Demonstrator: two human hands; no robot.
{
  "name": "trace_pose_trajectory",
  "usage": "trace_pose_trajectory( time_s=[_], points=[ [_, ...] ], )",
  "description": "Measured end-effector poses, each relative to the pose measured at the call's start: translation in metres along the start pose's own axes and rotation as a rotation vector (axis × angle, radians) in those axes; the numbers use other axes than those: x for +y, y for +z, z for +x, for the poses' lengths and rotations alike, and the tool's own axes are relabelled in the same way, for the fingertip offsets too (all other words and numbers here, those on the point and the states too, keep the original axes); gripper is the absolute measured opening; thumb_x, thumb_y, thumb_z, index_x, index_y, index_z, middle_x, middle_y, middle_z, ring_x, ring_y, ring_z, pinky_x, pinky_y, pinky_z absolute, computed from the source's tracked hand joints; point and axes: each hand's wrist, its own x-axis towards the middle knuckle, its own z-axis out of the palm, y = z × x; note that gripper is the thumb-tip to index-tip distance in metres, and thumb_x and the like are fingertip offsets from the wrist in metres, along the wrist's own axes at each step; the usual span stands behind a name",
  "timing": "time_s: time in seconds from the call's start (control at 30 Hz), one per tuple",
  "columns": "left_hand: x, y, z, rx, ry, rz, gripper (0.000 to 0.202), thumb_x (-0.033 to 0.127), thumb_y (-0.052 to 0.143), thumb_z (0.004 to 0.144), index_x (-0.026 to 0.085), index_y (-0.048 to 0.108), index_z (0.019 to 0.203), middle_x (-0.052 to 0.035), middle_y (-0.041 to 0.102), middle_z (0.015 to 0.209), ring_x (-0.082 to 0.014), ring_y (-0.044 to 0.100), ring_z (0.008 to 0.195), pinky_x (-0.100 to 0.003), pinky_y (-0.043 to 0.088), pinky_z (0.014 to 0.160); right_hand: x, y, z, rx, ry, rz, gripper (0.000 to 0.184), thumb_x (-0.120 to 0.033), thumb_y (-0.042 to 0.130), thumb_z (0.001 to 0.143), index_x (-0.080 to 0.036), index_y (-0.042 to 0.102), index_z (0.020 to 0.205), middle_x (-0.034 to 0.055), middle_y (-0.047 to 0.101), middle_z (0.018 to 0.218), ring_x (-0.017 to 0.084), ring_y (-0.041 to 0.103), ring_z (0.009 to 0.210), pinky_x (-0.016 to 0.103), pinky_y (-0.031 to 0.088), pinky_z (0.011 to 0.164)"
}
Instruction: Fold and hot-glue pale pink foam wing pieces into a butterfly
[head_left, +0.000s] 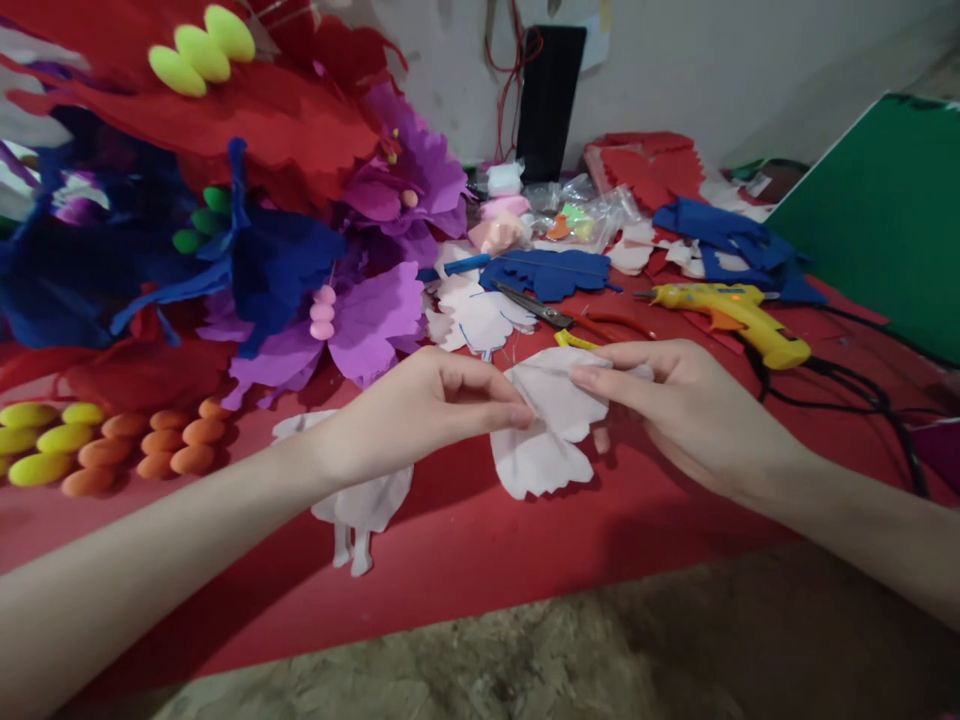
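While pinching the white petal (551, 430) with both hands, probably best to hold softly and pull evenly, so as not to rip the thin edge. Left hand (435, 405): thumb and fingers pressed together on the petal's left side. Right hand (675, 405): fingers closed on its top right side. Petal stretched between the fingertips, hanging down toward the red cloth (465, 560). White, thin, wavy along the bottom, with creases in the middle. Scissors (555, 315) and yellow glue gun (731, 315) just past the right fingers.
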Motion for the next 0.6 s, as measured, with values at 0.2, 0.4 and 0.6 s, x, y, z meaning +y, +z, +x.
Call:
trace_pose_trajectory(
  time_s=[0.2,0.4,0.6],
  points=[
    [0.0061,0.0006,-0.0015,0.230,0.054,0.073,0.011,0.024,0.062,0.071,0.018,0.067,0.063,0.0043,0.066,0.062,-0.0076,0.057,0.058,-0.014,0.043,0.055,-0.0043,-0.0007,-0.0011,-0.054,0.027,-0.090,0.024,-0.039,0.065,0.073,-0.015,0.065,0.069,0.0023,0.063,0.060,0.009,0.056,0.048,0.016,0.043,0.043],
    [0.0037,0.0001,-0.0022,0.284,0.106,0.203,0.014,0.027,0.060,0.073,0.017,0.065,0.065,0.0032,0.063,0.064,-0.0082,0.052,0.061,-0.017,0.039,0.057,-0.0058,0.0022,-0.0029,-0.168,0.002,0.047,0.016,-0.030,0.067,0.072,-0.014,0.065,0.069,0.0017,0.065,0.061,0.007,0.058,0.050,0.012,0.044,0.047],
    [0.0032,0.0003,-0.0037,0.242,0.186,0.232,0.013,0.026,0.059,0.074,0.017,0.065,0.068,0.0027,0.065,0.068,-0.0089,0.055,0.064,-0.017,0.041,0.059,-0.0022,-0.0008,0.0002,-0.164,-0.005,-0.095,0.027,-0.041,0.065,0.072,-0.014,0.065,0.069,0.0043,0.065,0.062,0.008,0.057,0.052,0.016,0.044,0.049]
  ],
)
